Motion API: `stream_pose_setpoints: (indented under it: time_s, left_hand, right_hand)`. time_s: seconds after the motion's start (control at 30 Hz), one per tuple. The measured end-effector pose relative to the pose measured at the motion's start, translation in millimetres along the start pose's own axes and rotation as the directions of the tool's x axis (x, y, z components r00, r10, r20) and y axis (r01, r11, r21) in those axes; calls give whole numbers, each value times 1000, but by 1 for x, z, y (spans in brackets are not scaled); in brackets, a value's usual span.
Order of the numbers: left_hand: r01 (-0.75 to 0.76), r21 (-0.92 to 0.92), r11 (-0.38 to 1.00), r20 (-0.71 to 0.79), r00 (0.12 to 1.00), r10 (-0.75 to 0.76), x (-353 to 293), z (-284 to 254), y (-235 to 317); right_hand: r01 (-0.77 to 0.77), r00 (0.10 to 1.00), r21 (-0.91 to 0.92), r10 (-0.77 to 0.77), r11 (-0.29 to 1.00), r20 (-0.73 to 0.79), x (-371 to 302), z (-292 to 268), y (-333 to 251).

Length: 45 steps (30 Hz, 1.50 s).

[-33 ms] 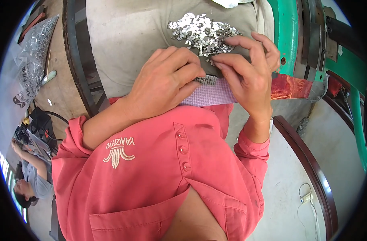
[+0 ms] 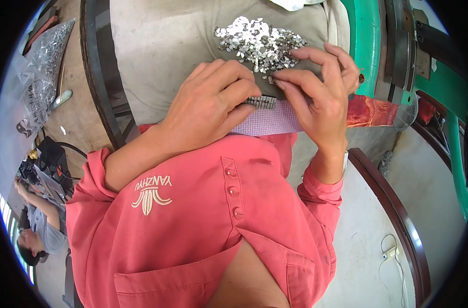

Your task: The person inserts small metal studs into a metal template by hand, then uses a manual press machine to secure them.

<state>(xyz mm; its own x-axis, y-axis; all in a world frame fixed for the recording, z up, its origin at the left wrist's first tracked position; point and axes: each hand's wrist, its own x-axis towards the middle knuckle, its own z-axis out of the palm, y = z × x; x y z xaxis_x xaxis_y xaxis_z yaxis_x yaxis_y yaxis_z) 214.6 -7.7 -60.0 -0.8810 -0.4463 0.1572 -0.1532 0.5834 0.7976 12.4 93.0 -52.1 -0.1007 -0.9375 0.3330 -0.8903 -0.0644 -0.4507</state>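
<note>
Small metal pieces lie heaped on the greyish cloth before us. To our left stands a wooden table; to our right, a green machine frame; nearer us, a lilac textured mat. Our left hand pinches a ribbed metal stack; our right hand curves narrowly beside the heap, its hold impossible for us to tell.

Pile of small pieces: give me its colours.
The pile of small pieces is silvery white mixed with dark grey; head view.
</note>
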Motion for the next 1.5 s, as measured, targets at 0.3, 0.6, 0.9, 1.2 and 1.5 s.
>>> stream_pose_setpoints:
  time_s: [0.3, 0.6, 0.9, 1.2, 1.5]
  left_hand:
    - [67, 50, 997, 11, 998, -67, -6, -12, 2]
    - [0, 66, 998, -9, 1000, 1, -6, -11, 0]
    - [19, 62, 998, -11, 1000, -18, -6, -12, 0]
    - [30, 94, 995, -48, 999, -25, -9, -19, -1]
    - [17, 62, 998, -21, 1000, -15, -8, -16, -1]
  right_hand:
    - [-38, 999, -139, 37, 989, -15, 0, 9, -19]
    - [-32, 999, -207, 30, 978, -11, 5, 11, -22]
    - [5, 998, -69, -1, 998, 60, 7, -3, -6]
    - [150, 971, -169, -112, 974, 211, 19, -4, -12]
    - [3, 1000, -20, -2, 1000, 16, -1, -12, -6]
